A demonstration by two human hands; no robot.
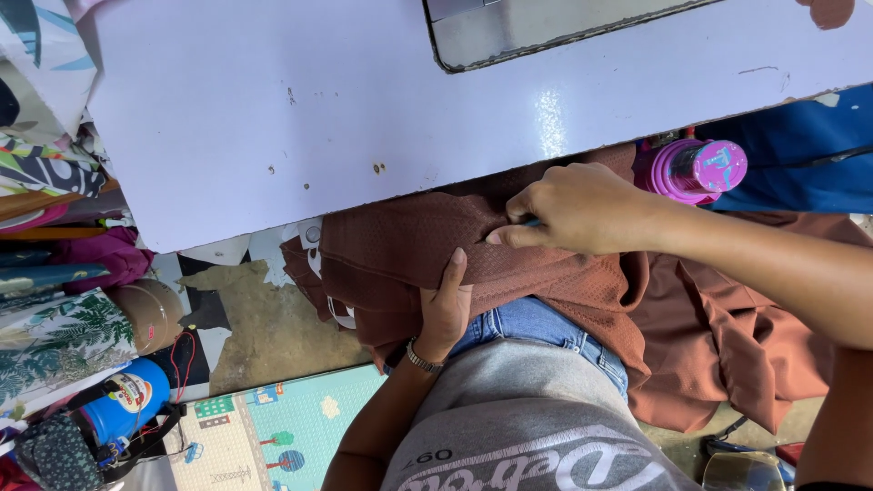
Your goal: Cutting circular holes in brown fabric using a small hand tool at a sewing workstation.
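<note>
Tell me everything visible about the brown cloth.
The brown cloth is a textured, mesh-like fabric, bunched and folded on the person's lap below the white table edge. The left hand grips it from beneath; the right hand pinches its top fold. Smoother brown fabric trails to the right.

White work table (300,109), glossy, top scuffed and pitted with small dark chips, its front edge running diagonally from lower left to upper right. A grey metal plate (546,27) with rounded corners is set flush into the top at the far edge. Below the table edge, the floor (273,332): bare brown concrete, partly covered by torn black-and-white sheet scraps. On the floor lie a pale green play mat (291,427) printed with small trees and buildings, a blue flask (123,405) with a dark strap, and a loose heap of brown fabric (727,336) at right. A pink-capped bottle (696,168) stands just beside the table edge.
</note>
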